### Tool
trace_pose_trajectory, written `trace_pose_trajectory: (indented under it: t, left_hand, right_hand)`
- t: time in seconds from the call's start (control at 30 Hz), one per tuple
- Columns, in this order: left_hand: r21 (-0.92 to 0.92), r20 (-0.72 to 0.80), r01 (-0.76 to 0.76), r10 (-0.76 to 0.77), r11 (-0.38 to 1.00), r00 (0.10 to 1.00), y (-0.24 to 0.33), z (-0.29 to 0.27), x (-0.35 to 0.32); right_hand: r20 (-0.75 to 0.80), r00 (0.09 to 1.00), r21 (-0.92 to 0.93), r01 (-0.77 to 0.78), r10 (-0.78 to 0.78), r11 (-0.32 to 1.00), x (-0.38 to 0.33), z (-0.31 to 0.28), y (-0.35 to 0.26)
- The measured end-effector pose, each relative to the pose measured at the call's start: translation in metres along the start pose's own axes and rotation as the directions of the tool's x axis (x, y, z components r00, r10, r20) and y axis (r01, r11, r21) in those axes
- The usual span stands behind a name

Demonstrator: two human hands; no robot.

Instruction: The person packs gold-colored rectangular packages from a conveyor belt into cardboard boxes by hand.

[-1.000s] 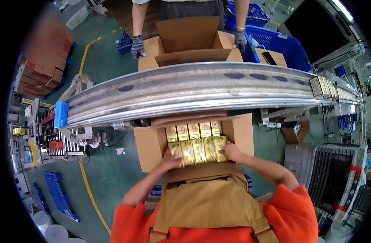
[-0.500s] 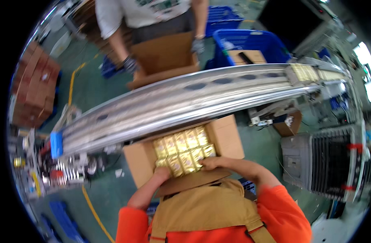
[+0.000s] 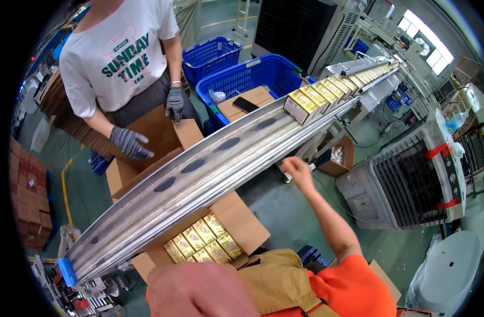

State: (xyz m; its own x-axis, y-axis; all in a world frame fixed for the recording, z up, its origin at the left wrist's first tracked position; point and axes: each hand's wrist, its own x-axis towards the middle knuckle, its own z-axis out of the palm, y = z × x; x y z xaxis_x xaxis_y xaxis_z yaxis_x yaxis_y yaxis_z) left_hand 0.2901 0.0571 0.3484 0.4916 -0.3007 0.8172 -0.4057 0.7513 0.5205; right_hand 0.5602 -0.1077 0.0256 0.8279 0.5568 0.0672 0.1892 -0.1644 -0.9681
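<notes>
My right hand (image 3: 299,171) is raised in front of the conveyor's near edge, fingers loosely bent and apart, with nothing seen in it. Close to the camera, my left hand (image 3: 199,288) shows as a large blurred shape over the near side of an open cardboard carton (image 3: 241,222); its fingers cannot be made out. Inside that carton, gold packs (image 3: 204,231) stand in rows. A line of gold-topped packs (image 3: 318,98) rests on the conveyor (image 3: 221,158), beyond my right hand and to its right.
Across the conveyor, a co-worker's gloved hands (image 3: 130,142) are at another open carton (image 3: 147,124). Blue baskets (image 3: 247,76) stand behind the belt; one holds a cardboard box with a phone (image 3: 245,104) on top. A grey air cooler (image 3: 405,174) stands at the right.
Both my hands have left the packs in the carton: the right toward the conveyor, the left up toward the camera. My view has turned right. The co-worker's left hand has come off the carton's side.
</notes>
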Motion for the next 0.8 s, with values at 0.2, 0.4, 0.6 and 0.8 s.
trace_pose_trajectory:
  t: [0.2,0.4,0.6,0.8]
  left_hand:
    - [0.079,-0.108,-0.230,0.238,0.970,0.965,-0.064,-0.019,0.029]
    - [0.209,-0.306,-0.237,0.294,0.949,0.906,-0.089,-0.065,0.054]
    - [0.034,-0.293,0.336,-0.312,0.941,0.904,-0.062,-0.099,0.037]
    - [-0.174,-0.974,0.702,-0.225,0.691,-0.020,-0.088,-0.115,-0.078]
  right_hand:
    - [-0.241,0.936,-0.413,0.139,-0.256,0.900,0.132,-0.133,0.025]
    - [-0.126,0.877,-0.838,0.155,-0.463,0.523,0.279,-0.222,0.025]
    - [-0.069,0.986,-0.936,-0.011,-0.153,0.351,0.367,-0.242,0.025]
    - [-0.007,0.976,-0.883,-0.107,0.216,0.456,0.381,-0.243,0.000]
